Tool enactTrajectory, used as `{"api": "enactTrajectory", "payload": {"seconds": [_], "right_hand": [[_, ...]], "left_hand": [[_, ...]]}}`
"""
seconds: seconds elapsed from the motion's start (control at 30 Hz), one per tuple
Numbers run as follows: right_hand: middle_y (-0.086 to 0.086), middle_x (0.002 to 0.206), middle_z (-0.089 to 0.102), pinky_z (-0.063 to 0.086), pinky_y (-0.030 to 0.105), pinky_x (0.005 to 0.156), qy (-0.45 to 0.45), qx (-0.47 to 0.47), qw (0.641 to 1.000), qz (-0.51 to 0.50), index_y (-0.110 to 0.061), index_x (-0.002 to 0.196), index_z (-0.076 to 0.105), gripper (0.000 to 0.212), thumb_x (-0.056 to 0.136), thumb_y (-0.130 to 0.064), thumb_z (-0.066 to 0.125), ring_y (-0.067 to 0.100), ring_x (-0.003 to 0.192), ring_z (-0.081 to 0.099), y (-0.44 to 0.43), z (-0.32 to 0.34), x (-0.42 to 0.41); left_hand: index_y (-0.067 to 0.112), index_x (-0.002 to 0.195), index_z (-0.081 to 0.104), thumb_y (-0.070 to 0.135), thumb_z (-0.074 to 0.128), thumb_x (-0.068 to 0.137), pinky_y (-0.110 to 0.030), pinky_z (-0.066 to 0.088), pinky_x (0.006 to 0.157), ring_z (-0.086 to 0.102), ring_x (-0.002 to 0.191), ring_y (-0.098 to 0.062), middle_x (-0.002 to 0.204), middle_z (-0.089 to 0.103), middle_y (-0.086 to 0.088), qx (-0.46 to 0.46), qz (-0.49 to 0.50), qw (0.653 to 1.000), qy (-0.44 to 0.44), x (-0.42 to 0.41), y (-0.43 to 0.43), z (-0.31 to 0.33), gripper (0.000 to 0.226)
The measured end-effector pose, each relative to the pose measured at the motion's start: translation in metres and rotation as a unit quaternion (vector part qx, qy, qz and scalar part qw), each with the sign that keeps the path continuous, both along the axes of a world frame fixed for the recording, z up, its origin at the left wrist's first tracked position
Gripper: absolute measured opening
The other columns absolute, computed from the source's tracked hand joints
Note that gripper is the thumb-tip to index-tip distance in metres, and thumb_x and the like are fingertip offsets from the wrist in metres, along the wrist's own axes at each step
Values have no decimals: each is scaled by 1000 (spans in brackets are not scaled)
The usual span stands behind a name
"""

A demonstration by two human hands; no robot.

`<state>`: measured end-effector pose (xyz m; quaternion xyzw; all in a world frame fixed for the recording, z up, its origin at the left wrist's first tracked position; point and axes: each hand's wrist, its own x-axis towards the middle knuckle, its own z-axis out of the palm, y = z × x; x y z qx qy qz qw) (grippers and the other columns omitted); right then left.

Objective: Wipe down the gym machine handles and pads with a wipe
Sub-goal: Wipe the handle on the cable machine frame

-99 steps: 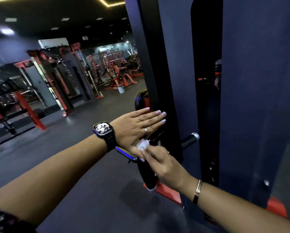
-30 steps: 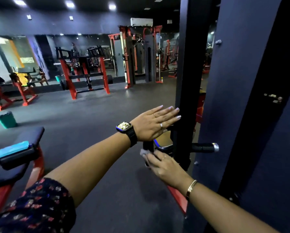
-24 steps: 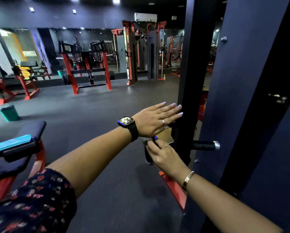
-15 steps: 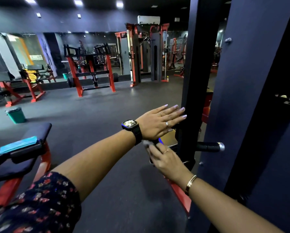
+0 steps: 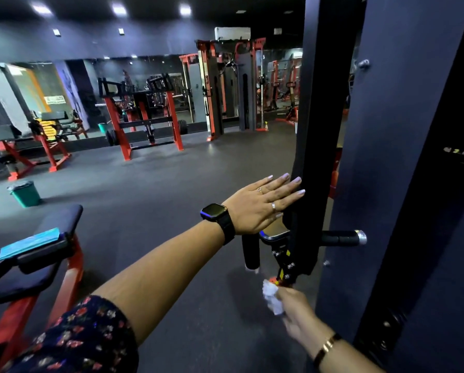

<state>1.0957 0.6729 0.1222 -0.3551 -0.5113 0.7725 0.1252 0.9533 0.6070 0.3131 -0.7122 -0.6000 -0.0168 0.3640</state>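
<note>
Our left hand [image 5: 263, 203] lay flat, fingers straight, on the upright [image 5: 319, 130]. Our right hand [image 5: 295, 308] pinched the balled wipe [image 5: 271, 296] below the hanging grip [image 5: 251, 251], clear of both handles. We reckoned the side handle [image 5: 341, 237] and bench pad [image 5: 61, 218] probably weren't done yet.

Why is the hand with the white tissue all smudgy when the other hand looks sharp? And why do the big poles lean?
Head view: the right hand and its wipe are smeared by motion blur. Head view: the left hand, flat against the black post, is crisp. Head view: the wide-angle lens tilts the posts near the edge. Head view: the ceiling lights glare white in a dim room.
</note>
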Motion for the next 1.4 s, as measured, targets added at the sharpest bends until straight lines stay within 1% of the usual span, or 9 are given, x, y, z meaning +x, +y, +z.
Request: {"api": "enactTrajectory", "payload": {"seconds": [0.23,0.37,0.5,0.77,0.9,1.0,1.17,1.33,1.4], "right_hand": [[9,84,66,44,31,79,92,-229,969,-26,-8,100,60,25,100,-18,37,22,79,61,-2,57,-27],[21,111,63,45,36,72,85,-250,964,-34,-4,122,53,41,99,-35,38,29,81,58,-11,68,-44],[24,103,63,44,46,95,76,-264,961,-30,1,121,47,45,100,-38,38,39,90,61,-17,67,-41],[20,105,62,44,46,93,92,-270,955,-85,-4,119,52,36,100,-33,42,38,112,57,-18,58,-34],[24,104,65,50,43,88,88,-274,956,-54,1,111,54,39,98,-35,45,36,85,63,-32,59,-40],[23,100,67,54,40,79,90,-259,960,-48,3,108,58,37,100,-27,39,33,86,63,-40,56,-33],[28,135,49,41,41,95,103,-185,973,-88,9,123,51,33,97,8,32,35,123,49,-42,63,-20],[19,86,59,38,34,68,74,13,995,-66,-6,104,67,35,91,8,38,28,83,50,-50,96,-20],[28,74,51,33,34,67,90,52,991,-86,9,93,62,21,87,4,43,26,76,44,-52,118,-25]], "left_hand": [[11,150,30,25,36,100,-43,23,119,23,146,-29,156,30,-13,3,1,1000,-23,3,-1,-2,52],[9,149,33,24,36,99,-43,23,119,24,146,-30,155,31,-14,8,-4,1000,-27,2,0,-1,52],[10,149,29,21,41,99,-43,24,118,24,146,-31,155,32,-14,15,-18,999,-28,1,0,-4,53],[6,147,31,20,43,98,-43,24,118,28,143,-33,153,36,-15,40,-36,998,-35,2,-1,-4,53],[6,147,31,19,41,99,-41,21,118,28,143,-33,153,37,-15,40,-43,998,-38,3,-2,-3,52],[6,148,31,22,37,100,-42,21,119,27,144,-33,154,35,-14,29,-42,998,-39,2,-3,-2,51],[7,151,26,48,10,102,-44,14,121,18,147,-29,157,26,-14,-53,-54,997,-2,-5,-7,11,66],[13,153,19,67,14,94,-45,10,121,14,148,-22,160,19,-6,-114,-129,976,135,-23,-7,36,80],[13,154,18,76,21,88,-44,8,121,12,149,-20,160,13,-3,-128,-153,966,164,-29,-7,41,90]]}}
